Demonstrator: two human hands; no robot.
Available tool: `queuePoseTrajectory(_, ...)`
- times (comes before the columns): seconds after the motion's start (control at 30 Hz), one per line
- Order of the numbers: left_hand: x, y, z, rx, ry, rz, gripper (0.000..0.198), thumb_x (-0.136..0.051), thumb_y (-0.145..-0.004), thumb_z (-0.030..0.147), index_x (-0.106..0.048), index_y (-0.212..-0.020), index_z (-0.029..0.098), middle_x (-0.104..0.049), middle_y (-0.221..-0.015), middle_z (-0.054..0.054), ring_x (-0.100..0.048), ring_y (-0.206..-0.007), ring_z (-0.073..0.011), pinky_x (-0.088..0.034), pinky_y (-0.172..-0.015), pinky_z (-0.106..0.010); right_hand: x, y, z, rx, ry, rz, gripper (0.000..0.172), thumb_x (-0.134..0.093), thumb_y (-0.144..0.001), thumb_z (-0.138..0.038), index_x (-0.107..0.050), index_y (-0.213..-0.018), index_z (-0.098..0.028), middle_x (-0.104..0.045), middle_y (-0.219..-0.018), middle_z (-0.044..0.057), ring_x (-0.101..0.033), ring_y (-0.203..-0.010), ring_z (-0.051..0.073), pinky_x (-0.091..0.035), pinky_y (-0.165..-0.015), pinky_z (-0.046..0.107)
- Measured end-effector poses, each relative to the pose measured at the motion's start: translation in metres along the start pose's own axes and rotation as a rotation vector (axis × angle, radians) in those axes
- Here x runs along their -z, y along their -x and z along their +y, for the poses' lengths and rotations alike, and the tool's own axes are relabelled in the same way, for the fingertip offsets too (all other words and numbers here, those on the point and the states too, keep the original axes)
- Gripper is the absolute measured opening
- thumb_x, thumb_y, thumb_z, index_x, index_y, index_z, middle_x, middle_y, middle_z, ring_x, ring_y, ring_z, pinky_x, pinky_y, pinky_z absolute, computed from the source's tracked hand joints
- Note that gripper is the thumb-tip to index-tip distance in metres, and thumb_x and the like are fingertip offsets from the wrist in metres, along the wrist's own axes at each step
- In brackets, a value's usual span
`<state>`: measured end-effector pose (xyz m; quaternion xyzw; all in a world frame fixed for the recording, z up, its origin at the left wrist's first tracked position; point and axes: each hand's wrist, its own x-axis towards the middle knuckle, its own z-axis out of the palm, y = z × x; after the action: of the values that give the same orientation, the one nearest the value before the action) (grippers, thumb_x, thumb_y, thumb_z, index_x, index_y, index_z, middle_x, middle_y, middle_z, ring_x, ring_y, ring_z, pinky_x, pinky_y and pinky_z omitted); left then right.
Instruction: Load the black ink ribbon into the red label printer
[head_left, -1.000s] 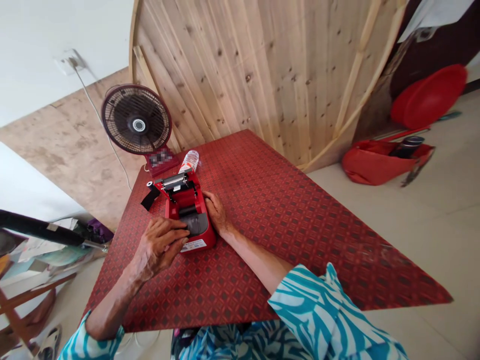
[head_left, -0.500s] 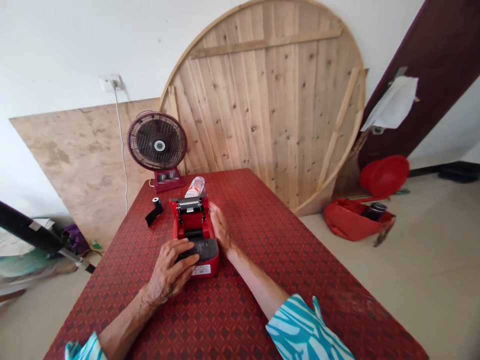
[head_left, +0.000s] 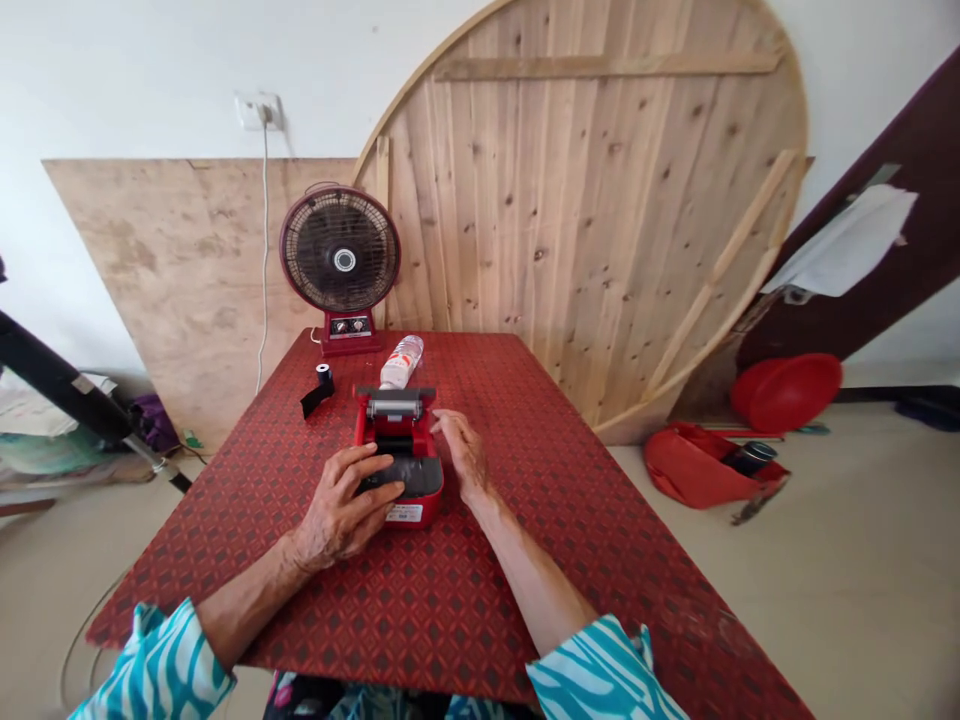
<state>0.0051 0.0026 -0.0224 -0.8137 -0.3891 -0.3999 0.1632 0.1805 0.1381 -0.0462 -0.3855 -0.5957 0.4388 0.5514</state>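
Observation:
A red and black label printer [head_left: 422, 510] sits on the table with its lid [head_left: 395, 407] raised, showing rollers and a dark bar inside. Across the dark front panel [head_left: 420, 477] lies my left hand [head_left: 346, 500], fingers stretched and resting on it. My right hand [head_left: 465, 452] is at the printer's right side, fingers extended and slightly bent near the raised lid's edge; whether they touch it I cannot tell. Just behind the lid, a clear plastic bottle [head_left: 403, 360] with a red and white label lies on its side. To the left is a small roll with a loose black ribbon [head_left: 318, 393].
A dark red fan [head_left: 341, 262] stands at the table's [head_left: 450, 600] far left corner, its cord running to a wall socket [head_left: 259, 112]. A large round wooden board [head_left: 585, 220] leans on the wall. On the floor at right are a red basin [head_left: 787, 392] and red bag [head_left: 690, 467].
The view has tilted and shifted, bringing the table's near edge into sight. My right fingers are a little more bent and lifted beside the printer. My left hand stays on the front panel.

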Motion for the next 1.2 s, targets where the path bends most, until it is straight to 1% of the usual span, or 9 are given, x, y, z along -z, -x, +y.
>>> queuePoseTrajectory(0.1,0.000,0.000,0.000,0.000,0.004,0.003,0.030,-0.058,-0.083,0.012,-0.062,-0.112,0.022,-0.058,-0.120,-0.011,-0.044,-0.124,-0.0288,-0.044,-0.097,-0.048,-0.005,-0.006,-0.004,-0.004,-0.057,0.096,0.038,-0.045,-0.083,-0.052,-0.061,-0.069,-0.021,-0.069,-0.099,0.007,-0.061,-0.100,0.022,-0.041,-0.093,0.038)
queuePoseTrajectory(0.23,-0.002,0.002,-0.001,0.003,0.005,-0.010,0.031,-0.057,-0.084,0.012,-0.061,-0.113,0.022,-0.056,-0.122,-0.011,-0.042,-0.125,-0.0294,-0.043,-0.097,-0.049,-0.016,-0.027,-0.008,-0.100,-0.199,0.183,0.042,-0.047,-0.080,-0.055,-0.062,-0.102,-0.022,-0.069,-0.108,0.007,-0.063,-0.099,0.022,-0.045,-0.088,0.037)
queuePoseTrajectory(0.4,-0.004,0.002,-0.001,-0.003,0.017,0.000,0.032,-0.059,-0.083,0.012,-0.061,-0.113,0.022,-0.056,-0.123,-0.011,-0.042,-0.125,-0.0299,-0.042,-0.098,-0.049,-0.030,-0.046,-0.016,-0.170,-0.371,0.015,0.044,-0.048,-0.078,-0.058,-0.064,-0.100,-0.024,-0.072,-0.099,0.002,-0.064,-0.093,0.021,-0.046,-0.084,0.036)
queuePoseTrajectory(0.5,-0.004,0.002,0.001,0.010,0.010,0.015,0.030,-0.060,-0.083,0.013,-0.062,-0.111,0.022,-0.055,-0.123,-0.011,-0.041,-0.126,-0.0299,-0.042,-0.097,-0.049,-0.024,-0.036,-0.020,-0.128,-0.299,-0.021,0.047,-0.040,-0.082,-0.060,-0.068,-0.075,-0.022,-0.072,-0.091,0.004,-0.064,-0.092,0.021,-0.045,-0.087,0.037)
queuePoseTrajectory(0.6,-0.004,0.003,0.002,0.033,0.004,0.022,0.030,-0.061,-0.082,0.013,-0.063,-0.111,0.023,-0.053,-0.126,-0.011,-0.037,-0.128,-0.0311,-0.040,-0.099,-0.051,-0.010,-0.010,-0.019,0.006,-0.100,-0.053,0.035,-0.054,-0.080,-0.051,-0.068,-0.066,-0.021,-0.066,-0.110,0.004,-0.055,-0.112,0.023,-0.038,-0.099,0.036)
queuePoseTrajectory(0.73,-0.001,0.005,0.001,0.064,0.097,0.001,0.031,-0.060,-0.084,0.019,-0.063,-0.114,0.025,-0.050,-0.132,-0.010,-0.033,-0.132,-0.0319,-0.035,-0.104,-0.052,-0.002,0.017,-0.008,-0.021,-0.100,-0.048,0.026,-0.060,-0.078,-0.041,-0.069,-0.095,-0.025,-0.059,-0.123,0.004,-0.051,-0.119,0.022,-0.037,-0.103,0.040)
queuePoseTrajectory(0.83,-0.001,0.003,-0.006,0.311,0.289,0.127,0.032,-0.051,-0.090,0.032,-0.059,-0.121,0.027,-0.048,-0.136,-0.008,-0.034,-0.133,-0.0301,-0.029,-0.108,-0.052,-0.005,0.021,-0.003,-0.059,-0.165,-0.049,0.035,-0.058,-0.079,-0.039,-0.063,-0.110,-0.026,-0.063,-0.119,0.004,-0.053,-0.117,0.022,-0.039,-0.102,0.042)
queuePoseTrajectory(1.0,-0.016,-0.005,-0.029,1.087,0.762,0.254,0.050,-0.056,-0.085,0.042,-0.049,-0.131,0.024,-0.047,-0.141,-0.009,-0.042,-0.130,-0.0295,-0.033,-0.108,-0.047,-0.009,0.019,-0.005,-0.097,-0.199,-0.019,0.037,-0.059,-0.077,-0.038,-0.062,-0.111,-0.025,-0.065,-0.117,0.003,-0.055,-0.114,0.022,-0.043,-0.099,0.043)
queuePoseTrajectory(1.2,-0.027,-0.008,-0.037,1.235,1.087,0.273,0.060,-0.065,-0.075,0.032,-0.048,-0.132,0.022,-0.047,-0.142,-0.010,-0.041,-0.131,-0.0303,-0.032,-0.109,-0.044,-0.005,0.021,-0.005,-0.117,-0.190,-0.044,0.039,-0.058,-0.078,-0.038,-0.060,-0.115,-0.026,-0.064,-0.120,0.004,-0.057,-0.113,0.023,-0.045,-0.098,0.044)
